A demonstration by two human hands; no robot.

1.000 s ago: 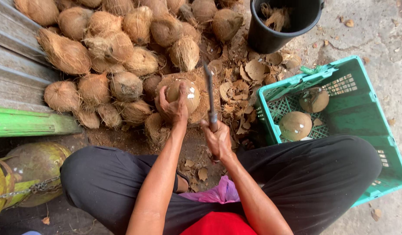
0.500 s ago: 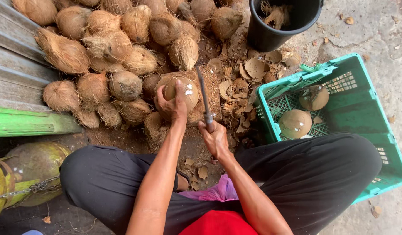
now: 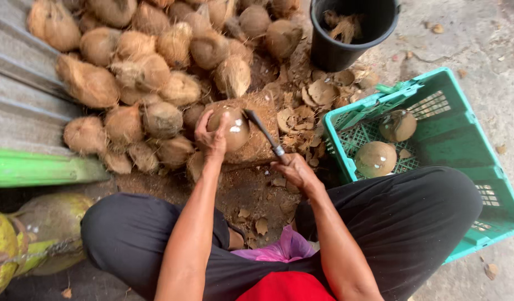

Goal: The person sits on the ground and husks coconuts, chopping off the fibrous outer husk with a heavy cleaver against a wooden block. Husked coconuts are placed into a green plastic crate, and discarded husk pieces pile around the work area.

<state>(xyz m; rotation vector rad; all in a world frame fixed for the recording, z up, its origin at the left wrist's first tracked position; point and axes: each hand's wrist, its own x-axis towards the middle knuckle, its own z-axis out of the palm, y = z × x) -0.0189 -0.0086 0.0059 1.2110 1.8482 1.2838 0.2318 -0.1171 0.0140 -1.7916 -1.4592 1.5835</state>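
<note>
**Coconut yard floor, seen from above**

Bare grey concrete floor [image 3: 480, 50] runs along the right side, pitted, cracked and dotted with small husk bits. Take the black bucket [image 3: 346, 33] as the marker: it stands at the top edge, fibre scraps inside. Left of the bucket, a big heap of brown husked coconuts [image 3: 151, 72] spreads across packed dirt. Far left of the bucket, grey corrugated sheet [image 3: 23, 106] slopes down, with a green board [image 3: 40, 167] below it. Below and right of the bucket sits a teal plastic crate [image 3: 468, 150]. Even daylight throughout, soft shadows.
</note>
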